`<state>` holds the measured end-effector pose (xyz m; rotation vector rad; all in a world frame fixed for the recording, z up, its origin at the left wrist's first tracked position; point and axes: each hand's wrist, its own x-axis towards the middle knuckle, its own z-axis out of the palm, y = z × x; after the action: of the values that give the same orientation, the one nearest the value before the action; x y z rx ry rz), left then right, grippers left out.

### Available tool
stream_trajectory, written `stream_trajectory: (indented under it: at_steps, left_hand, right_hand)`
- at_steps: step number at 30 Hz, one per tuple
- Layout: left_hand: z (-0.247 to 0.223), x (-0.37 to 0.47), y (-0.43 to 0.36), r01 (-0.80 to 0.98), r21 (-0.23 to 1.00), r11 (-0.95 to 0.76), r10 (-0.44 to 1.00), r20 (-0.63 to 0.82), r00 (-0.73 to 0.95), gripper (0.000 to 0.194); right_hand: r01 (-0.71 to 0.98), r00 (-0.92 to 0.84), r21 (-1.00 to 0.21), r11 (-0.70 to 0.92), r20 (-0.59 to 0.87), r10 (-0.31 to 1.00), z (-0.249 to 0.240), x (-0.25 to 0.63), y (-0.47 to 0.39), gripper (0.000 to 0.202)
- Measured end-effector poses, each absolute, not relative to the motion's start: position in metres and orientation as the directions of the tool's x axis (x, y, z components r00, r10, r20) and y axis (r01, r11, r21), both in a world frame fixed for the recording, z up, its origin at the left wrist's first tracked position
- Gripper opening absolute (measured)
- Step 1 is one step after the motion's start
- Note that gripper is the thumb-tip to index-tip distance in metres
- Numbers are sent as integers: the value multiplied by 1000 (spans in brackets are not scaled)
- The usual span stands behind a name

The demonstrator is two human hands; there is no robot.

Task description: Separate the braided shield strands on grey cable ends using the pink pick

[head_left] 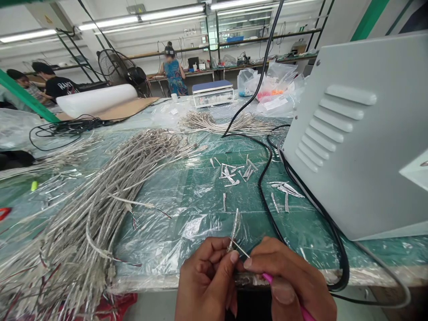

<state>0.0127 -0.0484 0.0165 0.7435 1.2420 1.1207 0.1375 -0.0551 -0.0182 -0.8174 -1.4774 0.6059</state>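
At the table's front edge my left hand (210, 276) pinches a shielded cable (236, 227) between thumb and fingers, its silvery end pointing up and away from me. My right hand (290, 276) is closed around a pink-handled pick (267, 277). The pick's thin metal tip (241, 248) touches or crosses the cable just above my left thumb; which of the two I cannot tell. Beyond my hands, several cut strips of silver foil (230, 174) lie scattered on the plastic-covered green mat. The rest of the held cable is hidden by my left hand.
A large bundle of braided cables (110, 191) fills the left side. Another cable bundle (230, 122) lies farther back. On the right stands a grey metal machine housing (364, 133), with black power cords (265, 178) beside it. People sit in the background.
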Motion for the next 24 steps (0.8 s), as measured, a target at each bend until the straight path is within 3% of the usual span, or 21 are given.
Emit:
stream_trajectory:
  at_steps: [6, 11, 18, 24]
  left_hand:
    - [18, 15, -48, -237, 915, 326, 932, -353, -80, 23]
    - [13, 9, -48, -243, 914, 326, 936, -348, -51, 22]
    - [9, 6, -48, -232, 917, 324, 941, -339, -27, 21]
    - [9, 6, -48, -237, 916, 324, 941, -338, -21, 22]
  right_hand:
    - [293, 9, -641, 710, 744, 668, -19, 133, -52, 28]
    - [295, 193, -715, 634, 695, 693, -15, 134, -54, 35]
    - [249, 75, -717, 651, 684, 725, -18, 137, -54, 30]
    - [249, 228, -726, 640, 687, 690, -15, 128, -52, 27]
